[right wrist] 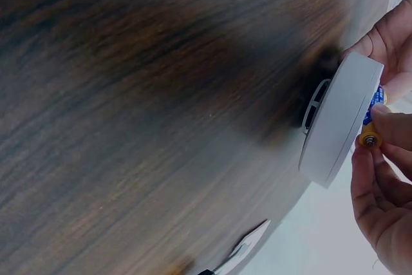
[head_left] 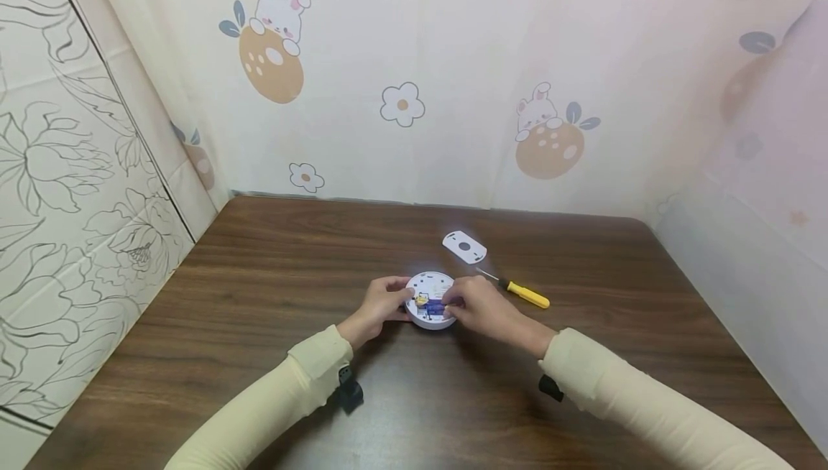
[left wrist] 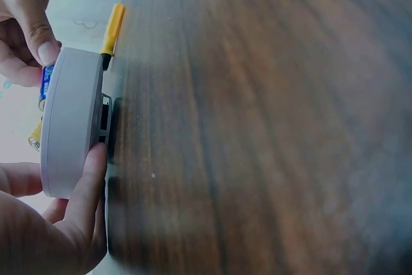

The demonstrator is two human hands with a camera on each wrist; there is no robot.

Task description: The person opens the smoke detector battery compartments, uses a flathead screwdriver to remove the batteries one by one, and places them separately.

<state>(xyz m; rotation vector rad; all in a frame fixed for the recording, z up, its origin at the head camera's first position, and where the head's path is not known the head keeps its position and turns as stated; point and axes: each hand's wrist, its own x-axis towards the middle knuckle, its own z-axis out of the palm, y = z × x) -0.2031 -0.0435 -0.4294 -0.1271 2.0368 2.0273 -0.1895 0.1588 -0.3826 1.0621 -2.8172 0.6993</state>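
Note:
A round white smoke alarm point(head_left: 432, 324) is held just over the table, its battery side facing up. My left hand point(head_left: 380, 306) grips it by the left edge, thumb on top and fingers underneath. Blue and yellow batteries show at its face. At the right side of the alarm, my right hand point(head_left: 481, 306) pinches a battery point(right wrist: 370, 138) between thumb and fingers; its yellow end shows in the right wrist view. From the left wrist view, a blue battery point(left wrist: 46, 85) stands out past the alarm's face under the right thumb. A vented part juts from the alarm's underside.
A white mounting plate point(head_left: 464, 246) with a dark round centre lies behind the alarm on the brown wooden table point(head_left: 272, 269). A screwdriver point(head_left: 527, 294) with a yellow handle rests to the right, its tip near the plate. Patterned curtains hang behind the table and along both sides.

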